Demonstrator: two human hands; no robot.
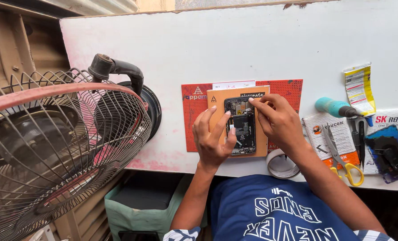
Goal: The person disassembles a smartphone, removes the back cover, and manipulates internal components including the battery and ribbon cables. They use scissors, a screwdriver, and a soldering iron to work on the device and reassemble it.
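From your head camera, the phone (241, 126), back cover off and dark circuitry exposed, lies on a tan cardboard box (217, 105) atop a red perforated mat (191, 122), mid-table near the front edge. Your left hand (212, 138) steadies the phone's left side, fingers spread, holding nothing. Your right hand (277, 120) curls over the right side, index fingertip pressing the phone's far corner. The white table (234, 44) is smooth, with pink stains. Right lie a tape roll (280, 166), yellow-handled scissors (342, 160) and a teal screwdriver (335, 107). Left stands a wire-caged fan (51, 147).
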